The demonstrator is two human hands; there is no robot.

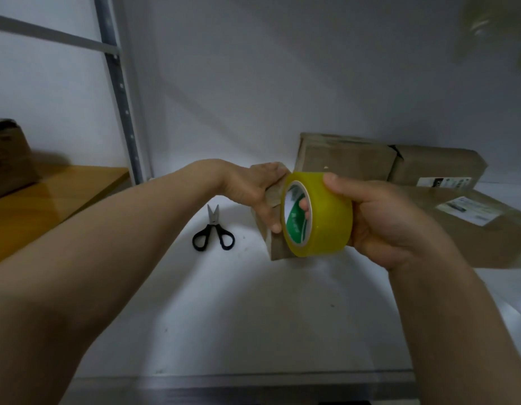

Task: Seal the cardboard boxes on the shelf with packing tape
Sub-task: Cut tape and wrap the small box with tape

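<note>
Your right hand [382,220] grasps the tape [326,220], thumb over the roll's outer face and a fingertip hooked through its core. Your left hand [253,188] grips the top of a small box [278,248], fingers curled down its left side. Both forearms reach in from the near edge. The box stands mid-shelf [253,317], behind the tape, with scissors [213,232] just left and more boxes [344,159] far right.

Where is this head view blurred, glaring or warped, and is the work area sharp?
Head view: the top-right corner is a smeared blur; the wooden shelf at left carries glare; the shelf post tilts with wide-angle distortion; the tape roll in the right hand, the small box gripped by the left hand, and the scissors are sharp.
</note>
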